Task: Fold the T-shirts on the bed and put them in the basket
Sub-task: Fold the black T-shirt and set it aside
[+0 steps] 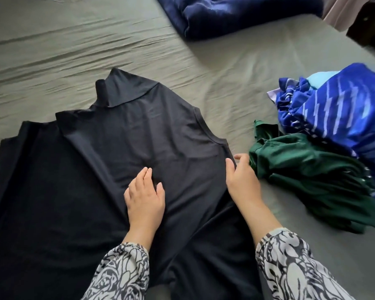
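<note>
A black T-shirt point(121, 135) lies spread flat on the bed, its high collar pointing away from me. My left hand point(144, 195) presses palm down on the middle of the shirt with fingers straight. My right hand point(241, 180) rests at the shirt's right side edge, fingers extended, thumb on the fabric; I cannot tell whether it pinches the edge. A crumpled green T-shirt point(316, 178) lies just right of that hand. Behind it sits a bunched blue patterned T-shirt point(342, 118). No basket is in view.
The grey-green bedsheet point(74, 55) is wrinkled at the left and back. A dark blue folded blanket or garment point(232, 14) lies at the far edge. Dark furniture point(370, 27) and pale cloth stand at the top right corner.
</note>
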